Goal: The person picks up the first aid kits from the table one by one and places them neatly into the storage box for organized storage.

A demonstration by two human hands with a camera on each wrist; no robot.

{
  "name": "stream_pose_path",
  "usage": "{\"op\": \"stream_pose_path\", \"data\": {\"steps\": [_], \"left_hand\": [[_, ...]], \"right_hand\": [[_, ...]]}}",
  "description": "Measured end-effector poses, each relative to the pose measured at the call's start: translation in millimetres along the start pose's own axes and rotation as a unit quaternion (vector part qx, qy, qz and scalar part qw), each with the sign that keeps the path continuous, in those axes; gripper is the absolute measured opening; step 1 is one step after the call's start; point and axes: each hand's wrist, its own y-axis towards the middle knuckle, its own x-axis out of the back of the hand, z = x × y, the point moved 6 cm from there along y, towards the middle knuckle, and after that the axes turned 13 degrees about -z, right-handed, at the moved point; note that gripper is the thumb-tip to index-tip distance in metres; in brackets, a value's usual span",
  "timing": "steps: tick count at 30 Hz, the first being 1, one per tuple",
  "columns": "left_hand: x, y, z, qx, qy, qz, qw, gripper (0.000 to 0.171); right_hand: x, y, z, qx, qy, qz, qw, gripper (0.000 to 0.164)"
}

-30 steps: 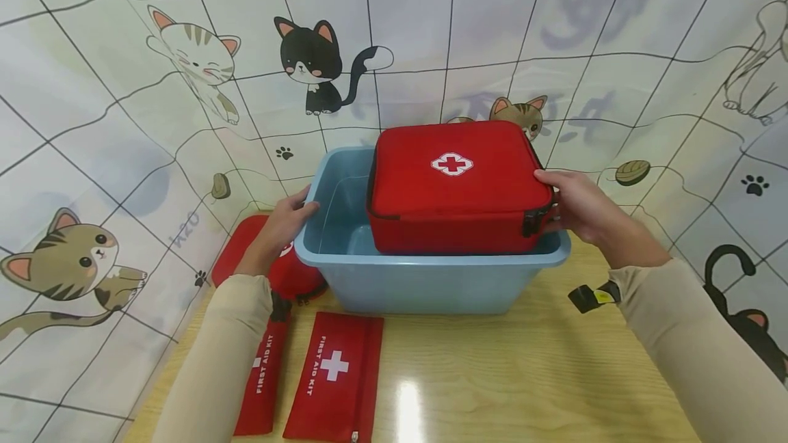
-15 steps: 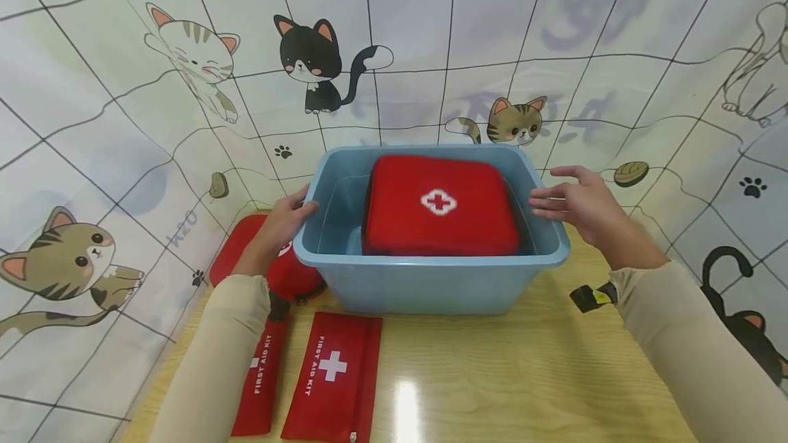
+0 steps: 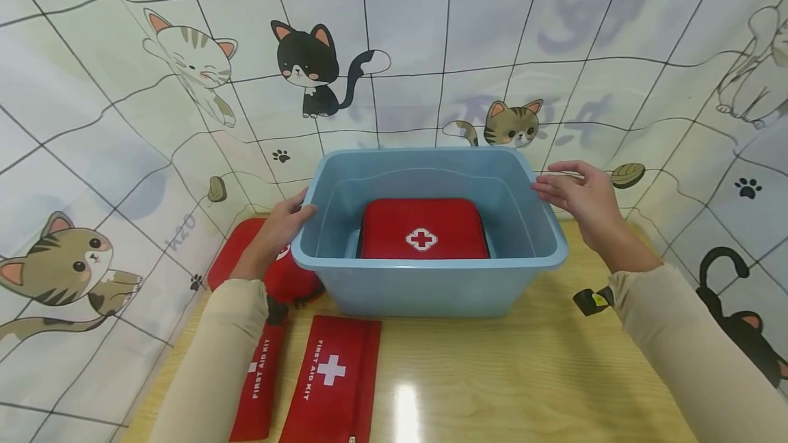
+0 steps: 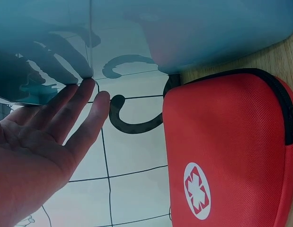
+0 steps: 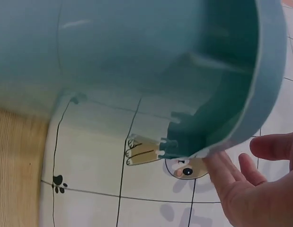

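A light blue plastic tub point(image 3: 425, 289) stands on the table against the wall. Inside it, a red zip-up first aid case point(image 3: 425, 227) with a white-edged cross lies flat on the bottom. My left hand point(image 3: 277, 231) holds the tub's left rim, thumb over the edge and fingers along the outer wall, as the left wrist view shows too. At the right rim, my right hand point(image 3: 581, 200) is open and holds nothing, its fingertips right by the edge. A smaller red rounded case point(image 4: 226, 151) stands beside the tub below my left hand.
Two flat red pouches, a narrow one point(image 3: 261, 381) partly under my left sleeve and a wider one point(image 3: 332, 378), lie on the wooden table point(image 3: 468, 374). A cat-print sheet point(image 3: 406, 33) covers the walls. A black strap point(image 3: 594, 301) shows by my right wrist.
My right hand has let go of the large red case, which has dropped from rim height to the tub's bottom. My left hand has stayed on the left rim.
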Motion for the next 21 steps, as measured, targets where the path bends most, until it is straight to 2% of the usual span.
{"op": "stream_pose_path", "data": {"steps": [4, 7, 9, 12, 15, 21], "left_hand": [[1.3, -1.3, -0.3, -0.002, 0.004, 0.001, 1.0000, 0.068], [1.3, -2.2, -0.2, 0.000, 0.004, 0.002, 1.0000, 0.068], [0.8, -2.7, -0.1, 0.002, 0.003, 0.003, 1.0000, 0.068], [-0.1, -2.1, 0.0, 0.003, -0.003, 0.003, 1.0000, 0.068], [-1.1, -1.3, -0.6, 0.002, -0.010, 0.004, 0.9999, 0.068], [-0.1, -1.5, 0.0, 0.002, -0.011, 0.002, 0.9999, 0.068]], "right_hand": [[0, 6, -8, 0.004, -0.088, -0.010, 0.996, 0.041], [-7, 8, -21, -0.014, -0.158, 0.030, 0.987, 0.062], [-11, 9, -32, -0.031, -0.183, 0.073, 0.980, 0.070], [-15, 8, -46, -0.055, -0.194, 0.124, 0.972, 0.072], [-18, 5, -53, -0.066, -0.172, 0.159, 0.970, 0.067], [-23, 2, -53, -0.063, -0.136, 0.187, 0.971, 0.059]]}}
